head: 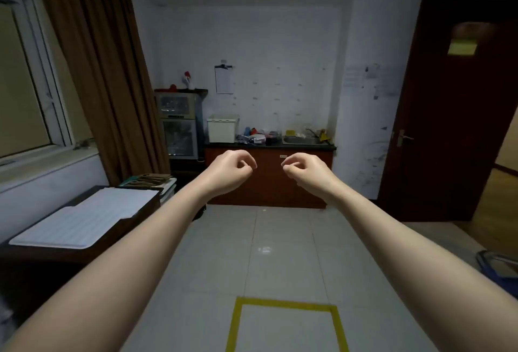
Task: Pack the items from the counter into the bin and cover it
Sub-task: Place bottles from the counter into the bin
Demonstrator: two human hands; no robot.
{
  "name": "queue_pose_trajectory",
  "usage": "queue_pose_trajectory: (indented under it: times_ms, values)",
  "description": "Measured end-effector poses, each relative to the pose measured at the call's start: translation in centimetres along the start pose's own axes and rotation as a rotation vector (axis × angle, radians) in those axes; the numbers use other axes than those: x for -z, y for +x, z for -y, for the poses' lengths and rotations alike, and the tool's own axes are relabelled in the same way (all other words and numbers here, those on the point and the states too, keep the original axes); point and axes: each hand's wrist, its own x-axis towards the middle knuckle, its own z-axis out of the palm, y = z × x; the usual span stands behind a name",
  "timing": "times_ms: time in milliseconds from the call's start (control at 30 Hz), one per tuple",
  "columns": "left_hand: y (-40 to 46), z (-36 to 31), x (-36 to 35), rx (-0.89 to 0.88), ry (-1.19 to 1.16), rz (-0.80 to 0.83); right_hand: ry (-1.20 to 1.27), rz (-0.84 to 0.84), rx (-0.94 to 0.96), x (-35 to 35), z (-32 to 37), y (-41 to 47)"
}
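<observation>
Starting at the left edge of the frame, a window point(25, 79) and a brown curtain point(98, 71) fill the upper left, with a dark desk point(42, 253) holding white paper sheets point(84, 217) below them. Right of the curtain stands a glass-fronted cabinet point(179, 124). At the centre, against the far wall, a dark counter point(270, 146) tops a reddish-brown cupboard; on its left end sits the white bin point(221, 128), and just right of it lies a cluster of small items point(255, 137), too small and blurred to name, then a steel sink point(304, 140). In front of the cupboard, both bare arms reach forward: the left hand point(229, 172) and the right hand point(308, 170) hang with fingers loosely curled, holding nothing, well apart from the counter. A yellow tape square point(286, 323) marks the tiled floor at lower centre. A dark wooden door point(448, 113) stands at the right.
</observation>
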Motion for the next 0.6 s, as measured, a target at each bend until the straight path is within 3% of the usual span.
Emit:
queue_pose_trajectory:
  times_ms: [600]
  values:
    - [22.8,20.1,4.6,0.052,0.026,-0.001,-0.057,0.005,-0.015,-11.4,-1.4,27.4]
